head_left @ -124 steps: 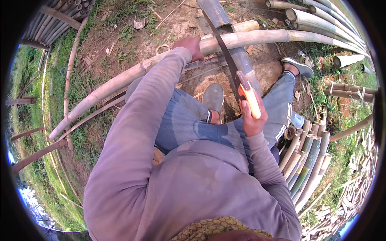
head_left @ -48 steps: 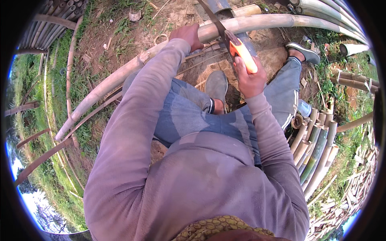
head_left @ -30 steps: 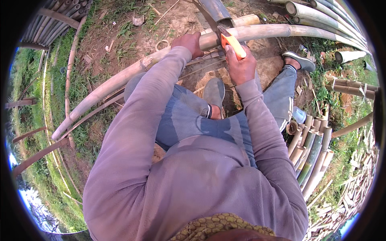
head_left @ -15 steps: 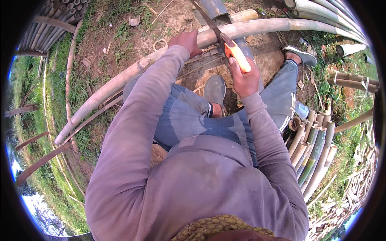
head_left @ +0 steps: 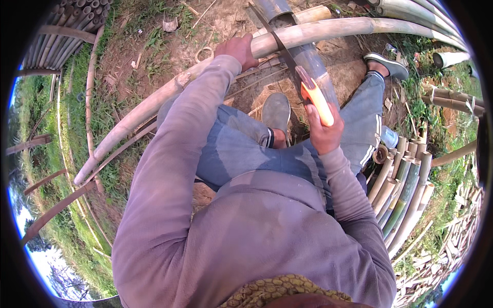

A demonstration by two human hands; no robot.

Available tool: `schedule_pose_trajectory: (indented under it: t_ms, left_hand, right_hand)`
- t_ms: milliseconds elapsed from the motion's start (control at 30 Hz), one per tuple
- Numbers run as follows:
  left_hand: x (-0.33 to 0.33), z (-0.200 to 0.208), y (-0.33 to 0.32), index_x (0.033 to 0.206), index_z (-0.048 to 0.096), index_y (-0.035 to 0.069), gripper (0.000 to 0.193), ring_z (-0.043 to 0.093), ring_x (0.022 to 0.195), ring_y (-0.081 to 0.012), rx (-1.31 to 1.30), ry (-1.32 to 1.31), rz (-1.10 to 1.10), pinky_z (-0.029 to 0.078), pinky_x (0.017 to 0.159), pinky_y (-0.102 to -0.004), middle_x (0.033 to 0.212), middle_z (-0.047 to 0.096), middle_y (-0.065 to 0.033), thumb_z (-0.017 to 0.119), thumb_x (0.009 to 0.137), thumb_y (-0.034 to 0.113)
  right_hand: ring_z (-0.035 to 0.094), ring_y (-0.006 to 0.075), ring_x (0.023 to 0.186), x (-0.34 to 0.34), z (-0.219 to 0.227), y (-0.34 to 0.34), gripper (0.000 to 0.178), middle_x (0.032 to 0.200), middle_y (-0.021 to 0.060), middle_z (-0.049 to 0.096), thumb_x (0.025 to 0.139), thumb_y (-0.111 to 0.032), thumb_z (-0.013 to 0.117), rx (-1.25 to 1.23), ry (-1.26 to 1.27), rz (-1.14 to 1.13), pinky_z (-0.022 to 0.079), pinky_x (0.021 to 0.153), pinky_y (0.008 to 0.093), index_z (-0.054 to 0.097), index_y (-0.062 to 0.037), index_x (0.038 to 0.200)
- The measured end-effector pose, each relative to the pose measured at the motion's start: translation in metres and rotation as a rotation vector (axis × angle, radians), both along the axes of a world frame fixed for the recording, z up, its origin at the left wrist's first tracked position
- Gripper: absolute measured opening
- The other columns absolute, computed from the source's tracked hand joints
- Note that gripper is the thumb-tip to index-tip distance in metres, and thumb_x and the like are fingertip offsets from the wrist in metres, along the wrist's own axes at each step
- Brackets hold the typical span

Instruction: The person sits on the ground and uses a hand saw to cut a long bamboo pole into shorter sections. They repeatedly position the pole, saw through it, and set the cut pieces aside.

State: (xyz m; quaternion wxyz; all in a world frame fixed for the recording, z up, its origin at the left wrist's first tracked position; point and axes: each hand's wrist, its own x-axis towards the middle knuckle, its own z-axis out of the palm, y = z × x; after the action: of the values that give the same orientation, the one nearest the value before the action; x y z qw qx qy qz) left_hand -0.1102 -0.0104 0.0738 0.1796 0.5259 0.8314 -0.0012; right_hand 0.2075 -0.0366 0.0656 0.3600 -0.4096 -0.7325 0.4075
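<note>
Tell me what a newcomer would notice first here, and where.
The orange saw handle in the right hand, right of centre, grabs attention first, its dark blade crossing the bamboo pole. That long, pale pole curves across the upper picture, with the left hand on it. Farther right, beside the leg, sits a cluster of bamboo pieces.

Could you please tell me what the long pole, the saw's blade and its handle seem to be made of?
Pole: bamboo, pale and fairly smooth; the ringed joint along it shows this.
Blade: probably steel, dark and dull, judging by its thin, flat form.
Handle: perhaps plastic, bright orange, with a smooth, moulded look; painted wood cannot be excluded.
</note>
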Motion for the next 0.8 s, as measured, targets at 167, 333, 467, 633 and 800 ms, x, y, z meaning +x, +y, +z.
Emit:
schedule_pose_trajectory:
  t_ms: [167,333,467,633,800]
  left_hand:
    - [0.006,0.007,0.008,0.138,0.057,0.012,0.07,0.071,0.115,-0.0399,-0.01,-0.006,-0.013,0.056,0.101,-0.0494,0.121,0.075,-0.0195,0.083,0.08,0.041]
    - [-0.004,-0.004,-0.006,0.139,0.057,0.012,0.071,0.072,0.115,-0.0392,-0.035,0.007,0.015,0.056,0.101,-0.0489,0.121,0.075,-0.0192,0.083,0.08,0.041]
    - [-0.005,-0.002,-0.004,0.139,0.057,0.012,0.072,0.072,0.114,-0.0387,-0.046,-0.005,0.02,0.056,0.101,-0.0488,0.121,0.075,-0.0188,0.083,0.079,0.041]
    - [0.006,0.0,0.009,0.139,0.057,0.012,0.071,0.072,0.114,-0.0384,0.019,-0.001,-0.023,0.056,0.101,-0.0487,0.121,0.075,-0.0188,0.083,0.08,0.041]
    - [-0.003,0.001,-0.007,0.132,0.06,0.012,0.065,0.072,0.116,-0.0381,-0.018,0.016,0.017,0.057,0.099,-0.0492,0.121,0.075,-0.0199,0.085,0.08,0.042]
  right_hand:
    - [0.07,0.0231,0.067,-0.077,0.012,0.051,0.02,0.079,0.0153,0.071,0.096,-0.018,0.081,0.024,0.05,-0.035,0.054,0.063,0.037,0.071,-0.0018,0.104]
    - [0.076,0.0248,0.078,0.077,0.042,-0.056,0.022,0.089,0.0133,0.075,0.095,-0.01,0.079,0.092,-0.126,0.069,0.057,0.07,0.0347,0.069,0.0023,0.11]
    - [0.077,0.0259,0.079,0.07,0.029,-0.056,0.022,0.088,0.0133,0.075,0.095,-0.011,0.079,0.104,-0.016,0.026,0.057,0.069,0.0338,0.069,0.0023,0.11]
    - [0.073,0.0298,0.071,-0.089,0.028,0.068,0.027,0.083,0.018,0.074,0.096,-0.023,0.081,0.04,-0.028,-0.011,0.054,0.063,0.0393,0.07,0.0,0.104]
    - [0.075,0.0268,0.076,-0.009,0.044,0.001,0.022,0.088,0.0182,0.075,0.096,-0.015,0.078,0.021,-0.048,0.042,0.057,0.069,0.0378,0.071,0.0002,0.11]
